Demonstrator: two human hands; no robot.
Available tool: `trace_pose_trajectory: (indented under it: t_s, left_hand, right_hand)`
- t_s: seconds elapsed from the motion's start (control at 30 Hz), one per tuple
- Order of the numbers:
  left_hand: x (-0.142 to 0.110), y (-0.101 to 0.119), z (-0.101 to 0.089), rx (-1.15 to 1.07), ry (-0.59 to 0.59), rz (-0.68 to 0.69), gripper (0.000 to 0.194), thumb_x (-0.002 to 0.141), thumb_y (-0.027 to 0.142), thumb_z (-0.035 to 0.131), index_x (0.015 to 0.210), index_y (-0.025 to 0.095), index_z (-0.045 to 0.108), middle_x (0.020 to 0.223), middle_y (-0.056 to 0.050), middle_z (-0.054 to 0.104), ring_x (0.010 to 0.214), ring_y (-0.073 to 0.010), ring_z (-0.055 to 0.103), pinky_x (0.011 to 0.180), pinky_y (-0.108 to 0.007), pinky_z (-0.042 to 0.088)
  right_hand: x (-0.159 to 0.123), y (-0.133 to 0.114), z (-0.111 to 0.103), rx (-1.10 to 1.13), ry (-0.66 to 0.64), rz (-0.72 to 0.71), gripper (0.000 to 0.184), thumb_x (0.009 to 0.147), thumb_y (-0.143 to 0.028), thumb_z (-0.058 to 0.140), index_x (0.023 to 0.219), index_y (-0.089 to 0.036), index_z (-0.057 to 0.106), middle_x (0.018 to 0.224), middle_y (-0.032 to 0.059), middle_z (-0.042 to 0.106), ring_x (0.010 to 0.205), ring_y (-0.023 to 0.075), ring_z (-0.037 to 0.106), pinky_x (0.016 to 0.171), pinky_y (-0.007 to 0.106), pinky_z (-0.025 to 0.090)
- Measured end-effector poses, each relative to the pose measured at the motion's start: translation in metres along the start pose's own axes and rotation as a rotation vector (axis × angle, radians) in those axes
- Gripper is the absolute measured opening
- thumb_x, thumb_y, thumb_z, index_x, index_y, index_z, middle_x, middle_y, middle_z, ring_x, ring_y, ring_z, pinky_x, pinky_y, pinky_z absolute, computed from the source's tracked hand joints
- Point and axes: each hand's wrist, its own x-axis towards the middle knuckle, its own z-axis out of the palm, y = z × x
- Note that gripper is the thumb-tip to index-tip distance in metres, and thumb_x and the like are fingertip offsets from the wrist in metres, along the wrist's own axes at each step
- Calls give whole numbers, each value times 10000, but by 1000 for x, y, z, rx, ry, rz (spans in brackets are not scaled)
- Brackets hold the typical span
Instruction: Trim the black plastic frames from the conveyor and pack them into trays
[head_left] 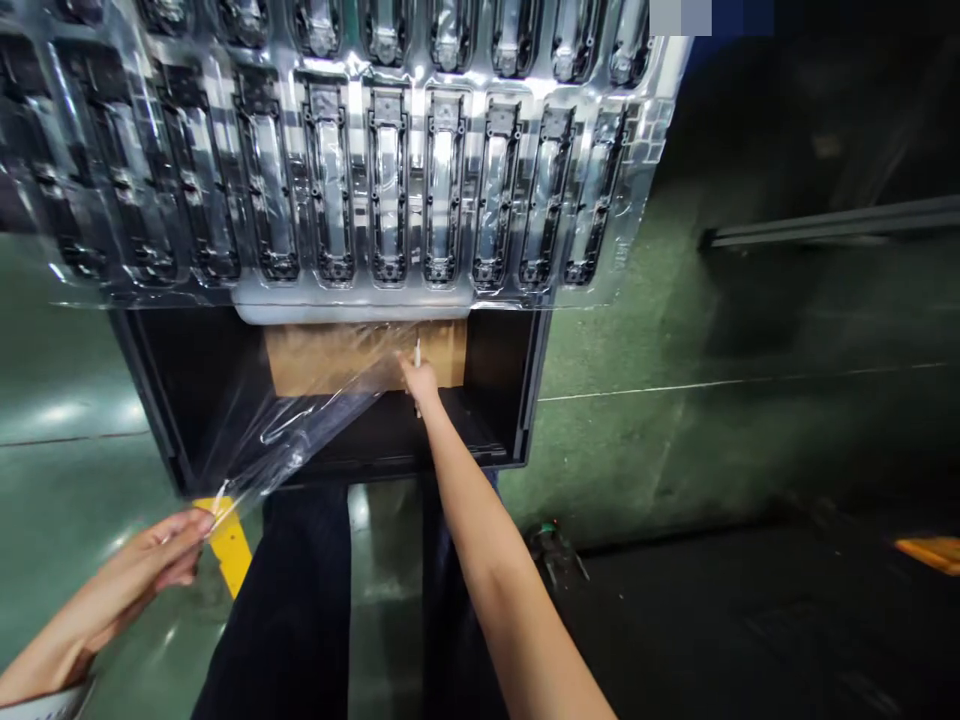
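Observation:
A sheet of clear plastic film (300, 450) stretches slantwise between my two hands, across the open black crate (529, 400). At the lower left, my left hand (169, 545) pinches one end of the film. My right hand (420, 382) reaches into the crate, fingers closed where the film's other end gathers. A slim white-tipped tool (418, 352) sticks up from that hand; its exact kind is unclear. Behind the hand is brown cardboard (367, 358). Above the crate's far part lies a clear tray (360, 190) with rows of long black plastic parts.
A white rounded edge (352, 312) shows under the tray. Below the crate are my dark-clad legs (300, 590) and a yellow piece (229, 545). The floor (622, 400) is green. A grey bar (832, 222) lies at right, and a small dark object (555, 550) is lower right.

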Motion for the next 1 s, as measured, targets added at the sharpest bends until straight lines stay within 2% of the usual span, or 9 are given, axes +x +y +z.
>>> trace_pose_trajectory:
  t_s: [0.13, 0.27, 0.43, 0.53, 0.63, 0.73, 0.83, 0.93, 1.0]
  left_hand:
    - [-1, -23, 12, -40, -155, 41, 389, 487, 555, 829, 674, 259, 658, 595, 27, 579, 601, -168, 531, 582, -252, 509]
    - [-3, -38, 22, -64, -124, 82, 436, 518, 586, 800, 702, 240, 610, 445, 71, 447, 438, -121, 402, 487, -225, 451]
    - [-6, -44, 15, -183, -94, 60, 447, 519, 538, 828, 755, 233, 603, 433, 92, 406, 420, -92, 347, 475, -194, 423]
    - [-8, -47, 12, -300, -91, 63, 446, 515, 529, 839, 731, 230, 590, 399, 102, 371, 386, -74, 288, 437, -187, 393]
    - [-11, -53, 12, -352, -51, 71, 447, 515, 544, 835, 716, 233, 584, 372, 112, 342, 352, -58, 262, 429, -184, 400]
    - [-10, -60, 6, -344, -11, 79, 442, 508, 565, 829, 725, 246, 613, 369, 110, 336, 345, -56, 271, 415, -179, 401]
    - [-5, -63, -6, -294, -24, 85, 408, 513, 554, 829, 696, 249, 628, 382, 96, 357, 352, -69, 284, 404, -202, 415]
    - [3, -66, -15, -244, -25, 71, 423, 502, 558, 830, 695, 242, 625, 379, 99, 351, 358, -68, 274, 418, -209, 433]
    - [7, -68, -15, -228, -18, 39, 480, 465, 586, 831, 717, 237, 619, 372, 110, 338, 360, -60, 266, 432, -196, 435]
  right_hand:
    - [-74, 1, 57, 36, -230, 31, 431, 627, -585, 731, 584, -197, 549, 479, -55, 499, 453, 107, 489, 453, 214, 365]
    - [-133, 16, 113, 202, -117, 110, 314, 587, -378, 774, 562, -215, 507, 469, -82, 483, 485, 107, 490, 489, 209, 360]
    - [-185, 38, 105, 399, 25, 185, 188, 783, -368, 538, 681, -229, 462, 471, -96, 437, 406, 91, 414, 416, 192, 337]
    - [-235, 67, 94, 692, 59, 380, 248, 754, -453, 556, 744, -238, 433, 490, -111, 419, 348, 71, 303, 336, 176, 257]
    - [-266, 92, 84, 753, -24, 548, 309, 688, -466, 638, 718, -228, 443, 531, -95, 457, 340, 51, 267, 318, 177, 242]
    - [-251, 89, 52, 531, 158, 419, 309, 697, -444, 671, 701, -222, 456, 544, -82, 449, 385, 79, 377, 361, 204, 332]
    - [-196, 65, -3, 112, 413, 145, 189, 806, -368, 581, 846, -194, 519, 658, -34, 528, 604, 132, 554, 589, 244, 487]
    - [-124, 47, -53, 22, 345, 101, 252, 823, -300, 583, 1034, -165, 553, 856, 32, 616, 829, 150, 595, 704, 231, 494]
    - [-80, 42, -71, -18, 199, 126, 245, 757, -274, 685, 956, -155, 605, 813, 35, 643, 728, 137, 593, 613, 207, 485]
